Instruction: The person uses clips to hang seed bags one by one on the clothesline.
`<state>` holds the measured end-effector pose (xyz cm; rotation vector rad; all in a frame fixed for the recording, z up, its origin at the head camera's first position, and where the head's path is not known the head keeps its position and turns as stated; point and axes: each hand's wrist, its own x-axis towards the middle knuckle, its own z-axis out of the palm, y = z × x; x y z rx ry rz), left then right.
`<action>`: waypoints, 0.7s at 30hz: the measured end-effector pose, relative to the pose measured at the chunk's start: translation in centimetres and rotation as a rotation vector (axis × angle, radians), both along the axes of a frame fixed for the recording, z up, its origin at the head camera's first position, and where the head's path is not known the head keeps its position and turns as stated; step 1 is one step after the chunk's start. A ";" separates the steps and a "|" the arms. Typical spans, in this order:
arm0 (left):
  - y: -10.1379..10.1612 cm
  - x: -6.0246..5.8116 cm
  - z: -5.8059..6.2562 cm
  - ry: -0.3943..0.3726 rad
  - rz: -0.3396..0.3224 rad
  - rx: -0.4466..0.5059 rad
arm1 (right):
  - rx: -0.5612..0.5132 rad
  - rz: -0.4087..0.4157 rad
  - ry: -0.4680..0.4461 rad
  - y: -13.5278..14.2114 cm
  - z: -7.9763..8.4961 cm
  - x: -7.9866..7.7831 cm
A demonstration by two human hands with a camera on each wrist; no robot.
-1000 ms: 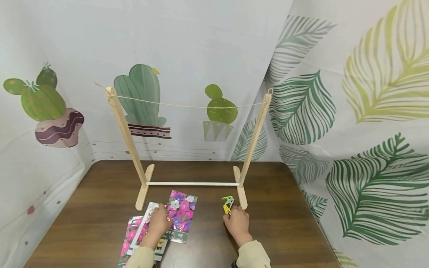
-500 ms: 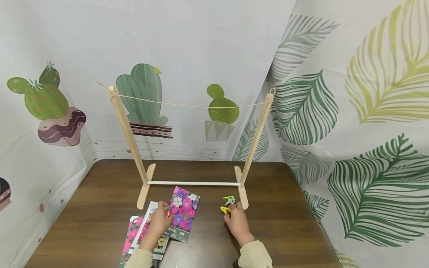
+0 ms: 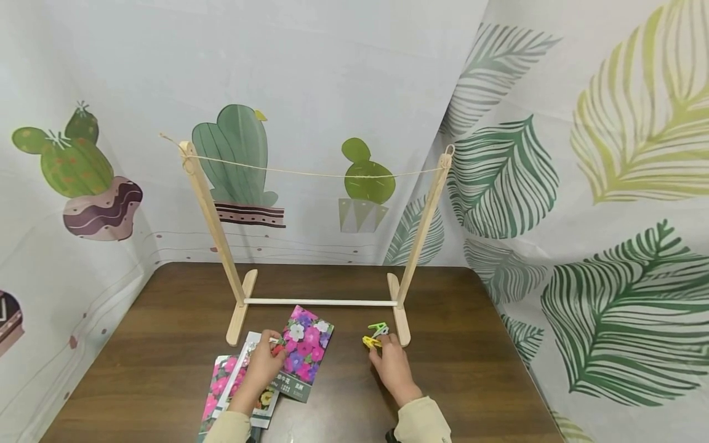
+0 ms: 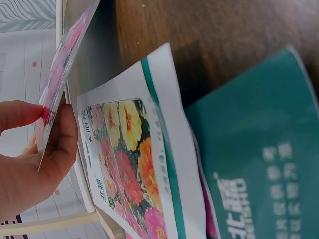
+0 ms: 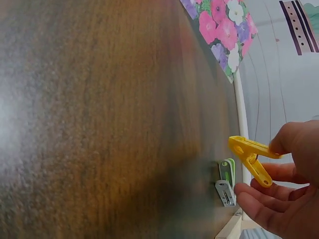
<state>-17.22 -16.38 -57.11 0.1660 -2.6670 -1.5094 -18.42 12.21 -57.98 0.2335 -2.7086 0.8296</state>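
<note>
My left hand point(image 3: 262, 364) pinches a flower seed packet point(image 3: 306, 347) printed with pink, purple and white blooms. In the left wrist view the packet is tilted up, thumb on one face and fingers behind. Two more seed packets lie overlapped under that hand: one white-bordered with orange and yellow flowers point(image 4: 124, 149), one with a dark green lower part point(image 4: 249, 129). My right hand point(image 3: 396, 368) pinches a yellow clothespin point(image 5: 249, 155) between thumb and fingers, off the table. Close to its fingertips lie a grey clothespin point(image 5: 226, 193) and a green clothespin point(image 5: 228, 168).
A wooden rack stands at the back of the brown table point(image 3: 465, 369). Its left post point(image 3: 213, 224) and right post point(image 3: 423, 234) carry a thin string point(image 3: 310, 173). A white rod point(image 3: 321, 303) joins the feet. Printed fabric point(image 3: 310, 74) hangs behind.
My left hand has raised the flower packet slightly and shifted it up and right. My right hand has picked the yellow clothespin out from beside the others.
</note>
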 end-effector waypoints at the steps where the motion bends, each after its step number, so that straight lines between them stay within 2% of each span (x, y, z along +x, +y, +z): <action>1: 0.0 0.0 0.0 -0.004 0.003 0.010 | 0.002 0.000 0.007 0.0 0.0 0.0; 10: -0.1 0.0 0.0 0.045 0.007 0.057 | -0.015 0.040 0.035 -0.2 0.4 -0.2; 14: -0.4 -0.2 0.2 0.034 0.015 0.112 | -0.054 0.081 0.048 0.0 0.8 -0.4; 17: -0.6 -0.4 0.6 0.004 0.025 0.166 | -0.082 0.104 0.046 0.2 1.3 -0.8; 21: -0.9 -0.7 1.6 0.002 0.043 0.209 | -0.104 0.129 0.052 0.4 2.2 -1.4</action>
